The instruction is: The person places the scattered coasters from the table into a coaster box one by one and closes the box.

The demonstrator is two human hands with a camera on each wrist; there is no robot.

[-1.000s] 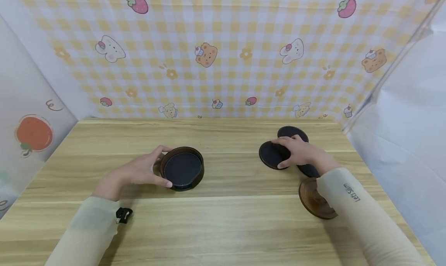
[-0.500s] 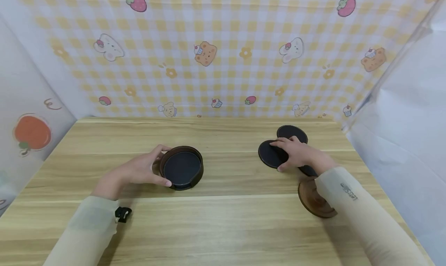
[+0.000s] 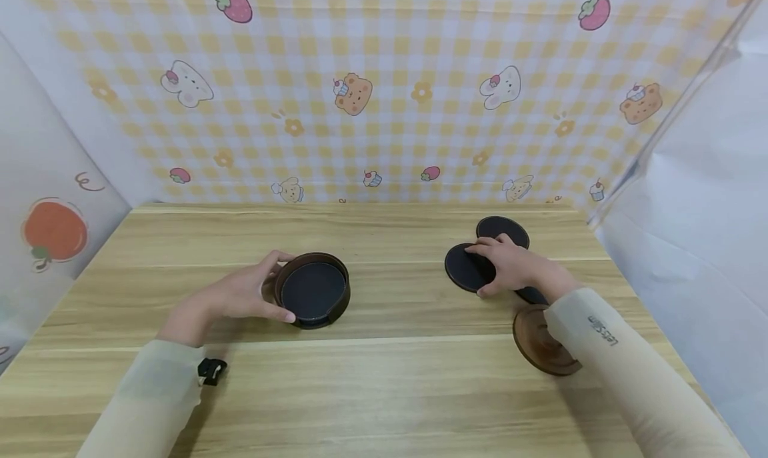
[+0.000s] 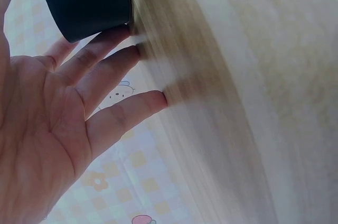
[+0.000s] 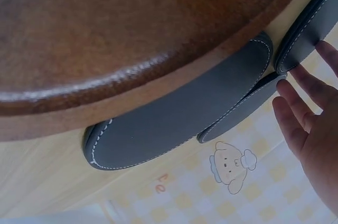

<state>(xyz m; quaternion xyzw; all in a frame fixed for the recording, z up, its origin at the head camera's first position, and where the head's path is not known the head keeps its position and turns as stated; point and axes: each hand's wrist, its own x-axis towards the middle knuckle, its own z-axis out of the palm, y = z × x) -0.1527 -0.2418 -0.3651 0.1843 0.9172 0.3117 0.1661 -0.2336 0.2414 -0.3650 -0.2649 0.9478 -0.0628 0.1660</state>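
My left hand (image 3: 240,291) holds the left side of a dark round coaster holder (image 3: 341,308), thumb at its front and fingers behind. A black coaster (image 3: 313,290) lies inside it. In the left wrist view, fingertips touch the holder's dark wall (image 4: 87,2). At the right, my right hand (image 3: 513,265) spans a black round coaster (image 3: 463,269), with thumb and fingers at its edge. Its stitched rim shows beside the fingers in the right wrist view. Another coaster (image 3: 503,226) lies behind that hand, and a third coaster (image 3: 531,295) is partly hidden under the wrist.
A brown, glossy round wooden disc (image 3: 536,341) lies below the right forearm, partly covered by the sleeve. The wood-grain table (image 3: 384,391) ends at a checked, cartoon-printed backdrop (image 3: 390,111). White sheets stand at both sides.
The right thumb and fingers have shifted slightly on the coaster, which stays nearly in place. The left hand and the holder show no visible movement.
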